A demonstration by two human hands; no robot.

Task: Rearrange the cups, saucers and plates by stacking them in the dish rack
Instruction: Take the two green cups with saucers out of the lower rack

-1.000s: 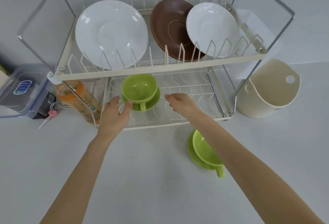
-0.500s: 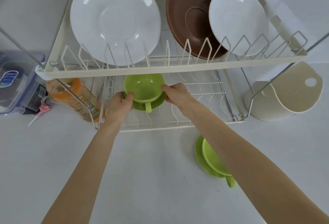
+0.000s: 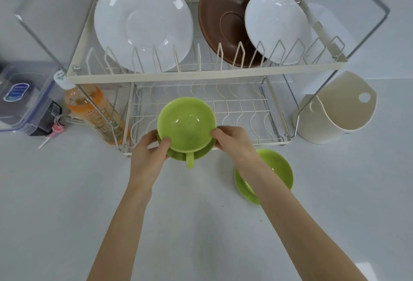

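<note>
A green cup (image 3: 186,122) sits on a green saucer (image 3: 176,154), held over the front edge of the dish rack's lower tier (image 3: 241,111). My left hand (image 3: 148,149) grips the set on its left side and my right hand (image 3: 234,141) grips it on the right. A second green cup and saucer (image 3: 278,169) rest on the counter under my right forearm, partly hidden. On the upper tier (image 3: 201,73) stand a large white plate (image 3: 143,23), a brown saucer (image 3: 223,21) and a smaller white plate (image 3: 277,26).
A cream utensil holder (image 3: 339,111) hangs at the rack's right side. An orange bottle (image 3: 96,113) lies left of the rack, with a clear lidded box (image 3: 20,97) and a small lollipop (image 3: 52,133) further left. The white counter (image 3: 67,202) spreads in front.
Both hands closed on the green cup and saucer in the lower tier and drew the set forward, from deep in the rack to its front edge.
</note>
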